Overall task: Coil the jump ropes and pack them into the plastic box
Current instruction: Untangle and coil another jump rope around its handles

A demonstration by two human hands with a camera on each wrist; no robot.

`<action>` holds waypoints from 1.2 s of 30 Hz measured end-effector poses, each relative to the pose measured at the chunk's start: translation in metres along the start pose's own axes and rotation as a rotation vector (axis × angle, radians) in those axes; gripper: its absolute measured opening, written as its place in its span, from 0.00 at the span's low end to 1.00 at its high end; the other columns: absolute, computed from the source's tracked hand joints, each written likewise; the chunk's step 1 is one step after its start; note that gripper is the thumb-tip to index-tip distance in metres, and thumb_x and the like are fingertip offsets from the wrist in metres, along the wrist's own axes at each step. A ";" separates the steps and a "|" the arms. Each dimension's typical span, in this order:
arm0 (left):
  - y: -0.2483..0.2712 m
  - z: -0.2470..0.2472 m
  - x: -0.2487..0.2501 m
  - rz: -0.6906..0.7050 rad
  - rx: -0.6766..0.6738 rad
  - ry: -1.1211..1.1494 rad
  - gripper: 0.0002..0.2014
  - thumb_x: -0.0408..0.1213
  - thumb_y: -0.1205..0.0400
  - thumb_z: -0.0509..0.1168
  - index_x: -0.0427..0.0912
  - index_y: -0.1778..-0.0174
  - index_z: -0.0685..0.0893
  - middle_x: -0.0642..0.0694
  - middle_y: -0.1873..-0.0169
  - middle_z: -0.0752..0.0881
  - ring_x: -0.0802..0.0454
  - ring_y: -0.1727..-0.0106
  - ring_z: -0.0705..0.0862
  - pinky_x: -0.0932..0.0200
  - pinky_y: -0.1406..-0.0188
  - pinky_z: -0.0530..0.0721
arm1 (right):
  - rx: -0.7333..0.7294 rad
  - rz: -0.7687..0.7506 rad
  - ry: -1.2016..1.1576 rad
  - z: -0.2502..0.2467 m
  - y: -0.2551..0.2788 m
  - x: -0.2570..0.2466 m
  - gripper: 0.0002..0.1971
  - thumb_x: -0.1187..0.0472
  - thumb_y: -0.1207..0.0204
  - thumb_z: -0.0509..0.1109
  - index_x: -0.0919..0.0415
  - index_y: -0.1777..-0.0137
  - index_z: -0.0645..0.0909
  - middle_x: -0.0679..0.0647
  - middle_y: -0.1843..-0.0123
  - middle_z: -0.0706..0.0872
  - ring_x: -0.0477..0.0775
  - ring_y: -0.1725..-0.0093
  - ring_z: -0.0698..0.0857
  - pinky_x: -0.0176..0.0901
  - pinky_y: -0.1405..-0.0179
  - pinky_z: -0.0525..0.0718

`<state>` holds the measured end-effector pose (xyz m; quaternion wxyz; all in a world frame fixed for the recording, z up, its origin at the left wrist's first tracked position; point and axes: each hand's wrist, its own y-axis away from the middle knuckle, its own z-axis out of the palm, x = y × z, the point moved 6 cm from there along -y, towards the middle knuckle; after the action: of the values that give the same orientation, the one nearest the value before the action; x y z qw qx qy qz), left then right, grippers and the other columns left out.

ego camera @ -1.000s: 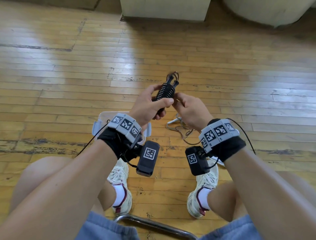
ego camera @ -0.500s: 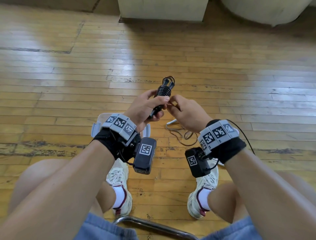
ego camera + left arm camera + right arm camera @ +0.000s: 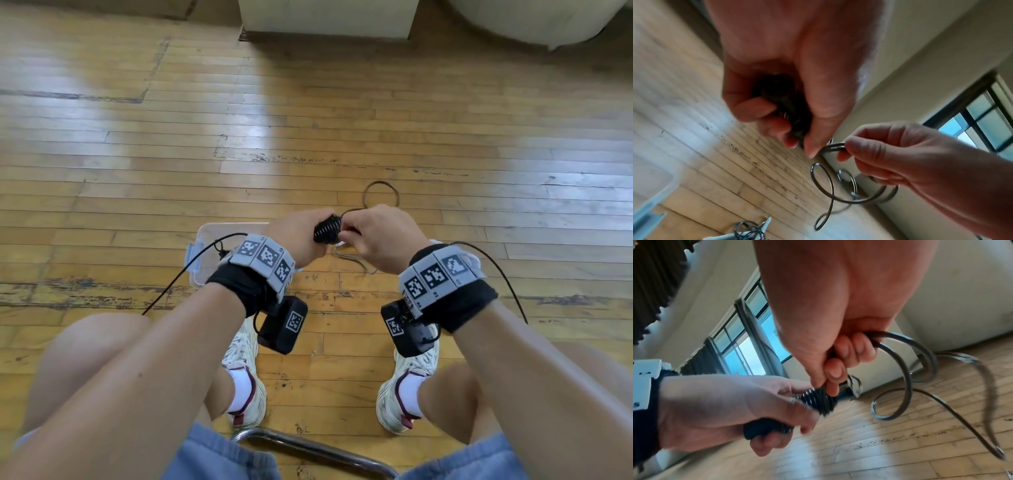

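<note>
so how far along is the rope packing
Nothing visibly packed yet: what shows of the plastic box looks bare. In hand: left hand grips the black handles while right hand wraps the cord. A second rope lies on the floor, apparently uncoiled.

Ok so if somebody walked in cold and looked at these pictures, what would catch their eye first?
Probably the two hands meeting at the centre: the left hand grips black ribbed jump rope handles, while the right hand pinches the dark rope beside them, loose loops dangling. Next, the clear plastic box on the wooden floor, partly hidden behind the left wrist.
</note>
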<state>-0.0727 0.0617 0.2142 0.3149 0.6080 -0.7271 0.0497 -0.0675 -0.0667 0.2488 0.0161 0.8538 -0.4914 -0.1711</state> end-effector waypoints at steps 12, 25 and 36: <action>0.027 0.012 0.036 0.231 -0.210 0.270 0.15 0.63 0.21 0.69 0.61 0.43 0.85 0.57 0.63 0.88 0.63 0.65 0.84 0.62 0.64 0.81 | -0.166 -0.004 -0.868 -0.009 0.020 0.038 0.12 0.53 0.31 0.80 0.62 0.57 0.87 0.59 0.60 0.89 0.56 0.60 0.88 0.43 0.60 0.88; 0.023 -0.013 0.048 0.188 -0.089 1.178 0.21 0.46 0.16 0.65 0.50 0.26 0.78 0.35 0.58 0.80 0.48 0.69 0.73 0.64 0.83 0.70 | -0.112 0.089 -1.411 -0.011 0.018 0.041 0.09 0.60 0.14 0.63 0.55 0.55 0.81 0.49 0.71 0.75 0.46 0.73 0.66 0.38 0.73 0.63; 0.017 -0.003 0.032 -0.103 -0.012 1.298 0.17 0.51 0.14 0.63 0.39 0.44 0.80 0.45 0.70 0.80 0.55 0.81 0.68 0.62 0.82 0.62 | -0.010 0.221 -0.738 0.005 0.008 0.020 0.13 0.54 0.11 0.62 0.53 0.56 0.82 0.46 0.68 0.80 0.36 0.78 0.74 0.32 0.73 0.72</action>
<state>-0.0894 0.0403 0.2381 0.6953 0.4869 -0.3594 0.3877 -0.0669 -0.0869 0.2397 -0.1393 0.6766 -0.5524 -0.4666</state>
